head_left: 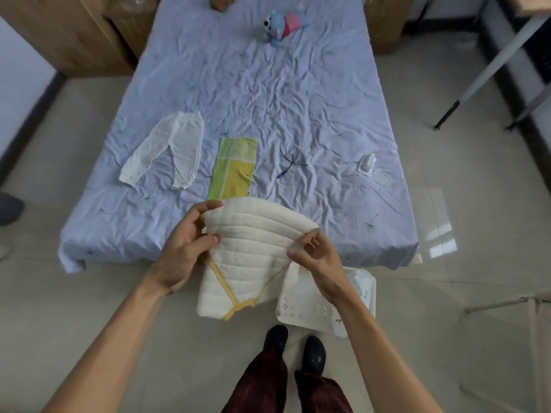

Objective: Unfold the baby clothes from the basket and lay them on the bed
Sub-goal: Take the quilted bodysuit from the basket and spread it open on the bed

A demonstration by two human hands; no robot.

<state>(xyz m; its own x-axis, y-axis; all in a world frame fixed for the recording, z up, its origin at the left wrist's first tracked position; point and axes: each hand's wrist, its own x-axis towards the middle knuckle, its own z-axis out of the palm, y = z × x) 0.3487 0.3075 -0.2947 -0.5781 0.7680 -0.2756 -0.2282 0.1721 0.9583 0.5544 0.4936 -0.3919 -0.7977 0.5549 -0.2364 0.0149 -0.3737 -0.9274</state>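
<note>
I hold a cream quilted baby garment (253, 251) with yellow trim in the air in front of the bed's near edge. My left hand (185, 248) pinches its upper left edge, and my right hand (319, 257) grips its upper right edge. The garment is still partly folded and hangs down. Below my right hand, on the floor, stands the white perforated basket (301, 311) with white cloth in it. On the lilac bed sheet (268, 93) white baby trousers (167, 150) lie flat at the left. Beside them lies a green and yellow cloth (235, 168).
A blue and pink soft toy (280, 25) lies at the far end of the bed. A white wipes pack (366, 163) and its lid (382, 177) sit near the right edge. Wooden furniture stands far left, metal table legs at right. My feet (295, 347) stand beside the basket.
</note>
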